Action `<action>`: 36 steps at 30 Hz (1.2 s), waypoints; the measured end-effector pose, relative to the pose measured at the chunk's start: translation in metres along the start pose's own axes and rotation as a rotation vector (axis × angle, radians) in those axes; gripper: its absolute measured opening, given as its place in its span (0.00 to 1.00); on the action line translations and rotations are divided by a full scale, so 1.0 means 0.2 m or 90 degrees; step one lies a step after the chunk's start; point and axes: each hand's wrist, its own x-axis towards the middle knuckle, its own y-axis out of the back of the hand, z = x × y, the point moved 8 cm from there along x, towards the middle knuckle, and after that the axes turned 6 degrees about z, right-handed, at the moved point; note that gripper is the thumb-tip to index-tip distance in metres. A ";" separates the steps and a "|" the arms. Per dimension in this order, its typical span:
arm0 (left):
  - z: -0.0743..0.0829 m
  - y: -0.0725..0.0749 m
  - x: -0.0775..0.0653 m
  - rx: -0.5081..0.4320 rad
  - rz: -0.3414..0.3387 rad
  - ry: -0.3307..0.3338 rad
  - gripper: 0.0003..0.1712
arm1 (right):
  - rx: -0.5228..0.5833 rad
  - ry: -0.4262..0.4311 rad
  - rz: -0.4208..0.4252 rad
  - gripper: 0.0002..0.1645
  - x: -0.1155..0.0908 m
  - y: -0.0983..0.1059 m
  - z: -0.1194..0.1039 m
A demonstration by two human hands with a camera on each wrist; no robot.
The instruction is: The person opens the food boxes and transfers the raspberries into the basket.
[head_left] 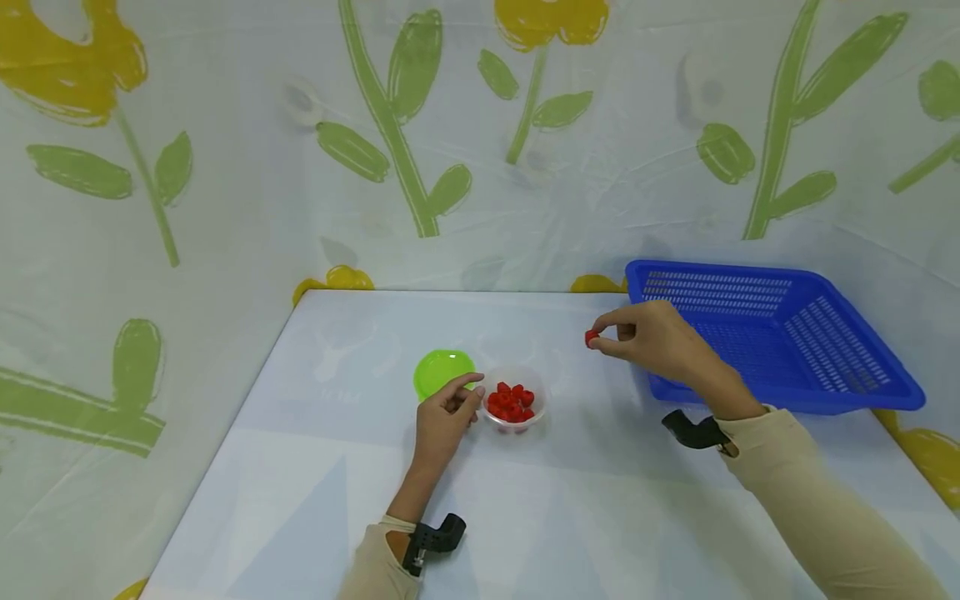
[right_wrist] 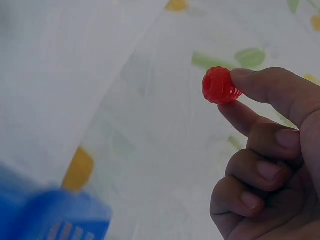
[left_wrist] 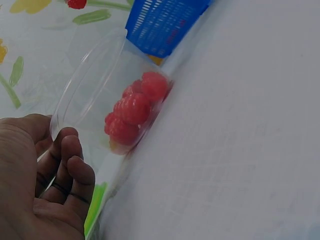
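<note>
The right hand (head_left: 652, 337) is pinching a red berry (right_wrist: 218, 85) in the air, near the blue basket (head_left: 787, 398), on its left side. The left hand (head_left: 442, 421) is pinching the cup's edge (left_wrist: 82, 90).

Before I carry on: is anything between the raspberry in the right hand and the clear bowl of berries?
Nothing visible stands between the raspberry and the clear bowl. The left hand is at the bowl's left rim, off that line; the blue basket is to the right, away from the bowl.
</note>
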 end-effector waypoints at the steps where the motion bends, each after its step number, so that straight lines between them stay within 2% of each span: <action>1: 0.00 0.00 0.00 0.002 0.001 0.001 0.14 | -0.004 -0.007 0.008 0.06 0.00 0.04 0.02; 7: 0.00 0.01 0.01 0.020 0.001 -0.006 0.14 | -0.016 -0.051 0.032 0.14 0.00 0.20 0.18; 15: 0.00 -0.01 0.02 0.005 0.002 -0.003 0.15 | -0.038 -0.136 0.035 0.20 -0.01 0.29 0.38; 30: 0.01 -0.01 0.02 0.022 0.001 -0.016 0.14 | -0.089 -0.135 0.057 0.23 0.11 0.48 0.55; 36: 0.01 -0.01 0.00 0.016 0.004 0.001 0.14 | -0.089 -0.161 0.025 0.26 0.13 0.46 0.67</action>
